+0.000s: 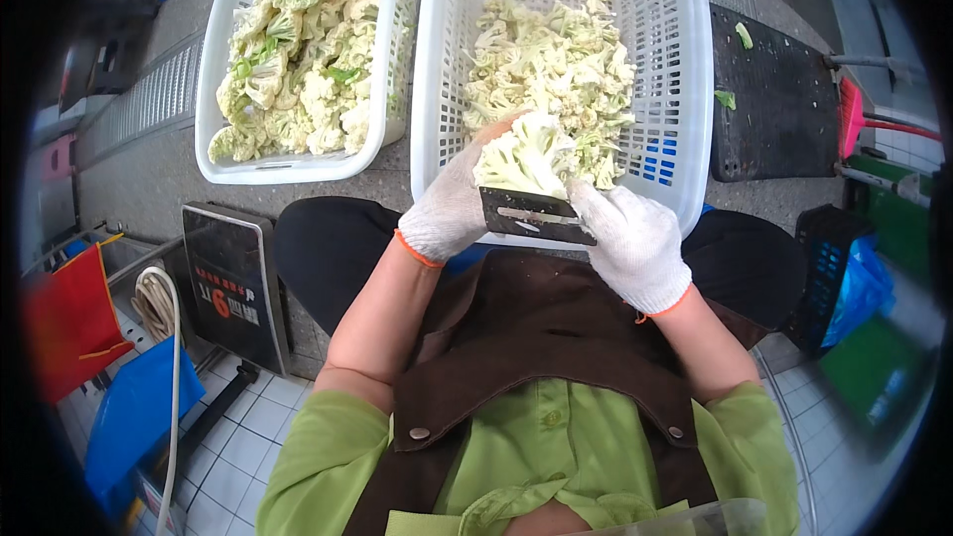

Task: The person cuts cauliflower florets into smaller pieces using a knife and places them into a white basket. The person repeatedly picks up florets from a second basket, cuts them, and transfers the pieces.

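Observation:
My left hand (453,201), in a white knit glove with an orange cuff, holds a piece of cauliflower (523,158) over the near end of a white plastic basket (689,74). My right hand (633,242), gloved the same way, grips a wide dark blade (534,217) that lies against the near side of the cauliflower. The blade's handle is hidden by my right hand. Cut cauliflower florets (551,59) cover the bottom of this basket. To its left, a second white basket (287,173) holds larger cauliflower pieces (320,82).
A black board (774,104) with green scraps lies right of the baskets, near a pink broom (851,117). Beside my left knee stands a black panel with a metal frame (232,286), next to a coiled hose (154,305). A black crate (819,275) is at my right.

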Available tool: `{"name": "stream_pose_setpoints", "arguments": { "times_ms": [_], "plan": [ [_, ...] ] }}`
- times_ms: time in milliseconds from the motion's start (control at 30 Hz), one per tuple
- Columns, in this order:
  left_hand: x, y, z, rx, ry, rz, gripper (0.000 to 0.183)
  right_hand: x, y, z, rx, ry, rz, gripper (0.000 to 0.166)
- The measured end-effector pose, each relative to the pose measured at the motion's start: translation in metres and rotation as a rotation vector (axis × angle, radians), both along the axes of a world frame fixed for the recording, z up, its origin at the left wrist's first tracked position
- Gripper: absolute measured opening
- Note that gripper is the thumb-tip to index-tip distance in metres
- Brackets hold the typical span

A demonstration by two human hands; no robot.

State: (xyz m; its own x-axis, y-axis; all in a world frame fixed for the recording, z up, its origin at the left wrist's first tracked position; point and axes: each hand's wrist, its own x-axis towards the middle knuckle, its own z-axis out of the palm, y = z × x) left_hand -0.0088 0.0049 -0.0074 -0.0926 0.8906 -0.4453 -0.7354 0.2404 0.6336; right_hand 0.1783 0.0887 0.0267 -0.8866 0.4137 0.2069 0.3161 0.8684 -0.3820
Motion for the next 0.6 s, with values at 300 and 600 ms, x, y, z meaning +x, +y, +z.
{"name": "stream_pose_setpoints", "arguments": {
  "times_ms": [300,600],
  "plan": [
    [-0.010,-0.003,0.003,-0.123,0.078,-0.089,0.081,-0.012,-0.005,-0.023,-0.098,0.062,-0.093,0.037],
    [-0.002,-0.002,-0.006,-0.122,0.061,-0.247,0.076,-0.007,-0.004,-0.040,-0.376,0.030,-0.341,0.027]
  ]
}}
